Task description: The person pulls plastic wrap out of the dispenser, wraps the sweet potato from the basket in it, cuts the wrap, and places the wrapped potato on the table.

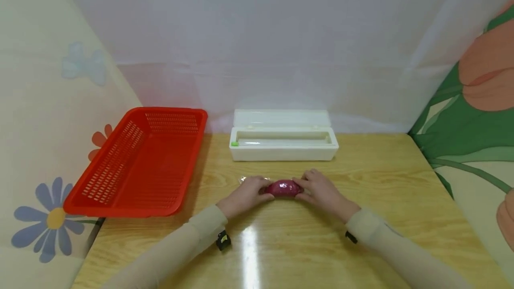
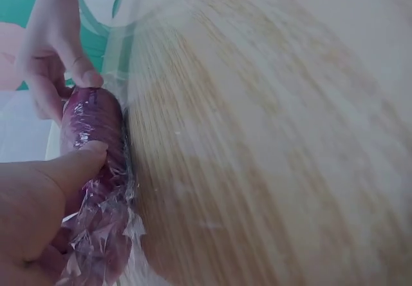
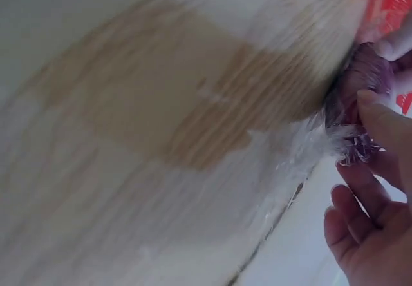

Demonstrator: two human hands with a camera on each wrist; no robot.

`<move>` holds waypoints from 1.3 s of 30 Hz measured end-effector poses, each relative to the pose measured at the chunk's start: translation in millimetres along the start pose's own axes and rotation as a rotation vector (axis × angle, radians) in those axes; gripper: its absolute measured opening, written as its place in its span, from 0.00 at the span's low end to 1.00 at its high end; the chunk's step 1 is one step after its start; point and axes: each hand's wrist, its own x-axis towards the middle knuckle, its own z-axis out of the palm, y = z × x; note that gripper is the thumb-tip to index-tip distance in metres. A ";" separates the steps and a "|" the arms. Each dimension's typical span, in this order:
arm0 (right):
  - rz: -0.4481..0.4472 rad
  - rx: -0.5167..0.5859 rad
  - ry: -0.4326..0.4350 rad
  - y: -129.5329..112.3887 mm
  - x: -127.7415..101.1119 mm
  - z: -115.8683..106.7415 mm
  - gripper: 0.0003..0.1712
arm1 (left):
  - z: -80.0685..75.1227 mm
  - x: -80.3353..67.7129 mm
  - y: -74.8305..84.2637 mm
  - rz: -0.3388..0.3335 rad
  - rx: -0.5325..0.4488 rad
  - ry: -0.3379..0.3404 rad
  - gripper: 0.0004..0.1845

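The left hand (image 1: 246, 194) grips the left end of a purple sweet potato (image 1: 283, 188) wrapped in clear cling film, its thumb (image 2: 77, 167) curled over the top and pressing the crinkled film down; the right hand (image 1: 323, 192) pinches the right end, thumb (image 3: 386, 122) and fingers closed round the bunched film there; the two hands face each other with the sweet potato between them, lying crosswise on the wooden table (image 1: 385, 191), near the middle and a little toward the far side; a loose edge of film (image 1: 242, 179) lies flat on the table just left of and beyond the left hand; both forearms wear beige sleeves (image 1: 188, 235), each with a small black device at the wrist; beyond the hands, near the far edge of the table, stands a long white cling film dispenser (image 1: 283, 142) with its lid raised; to the left, well apart from the hands, a red plastic basket (image 1: 140, 162) with perforated walls overhangs the table's left edge; patterned floral sheets hang at the left and right sides.
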 end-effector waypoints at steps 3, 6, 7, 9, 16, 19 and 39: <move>0.014 0.040 0.012 0.7 -0.4 4.2 0.31 | 0.5 -1.3 -0.2 0.001 0.035 0.002 0.22; 0.044 0.085 0.018 0.4 -1.4 6.8 0.30 | -0.3 -2.1 1.1 -0.003 0.049 -0.003 0.22; 0.060 0.103 0.019 0.6 -1.8 7.7 0.30 | -0.6 -2.0 1.6 -0.002 0.053 -0.004 0.22; 0.099 0.147 0.019 1.4 -3.1 8.5 0.27 | -1.1 -0.9 3.1 -0.003 0.057 -0.013 0.22; 0.127 0.178 0.056 4.9 -1.6 6.6 0.21 | -0.2 2.6 2.2 -0.019 0.064 0.009 0.26; 0.066 0.086 0.060 3.3 -0.2 4.6 0.22 | -0.6 3.8 2.4 -0.038 0.032 0.025 0.26; 0.024 0.144 -0.089 27.4 14.0 -0.5 0.30 | -10.9 14.4 7.0 -0.001 0.234 -0.044 0.30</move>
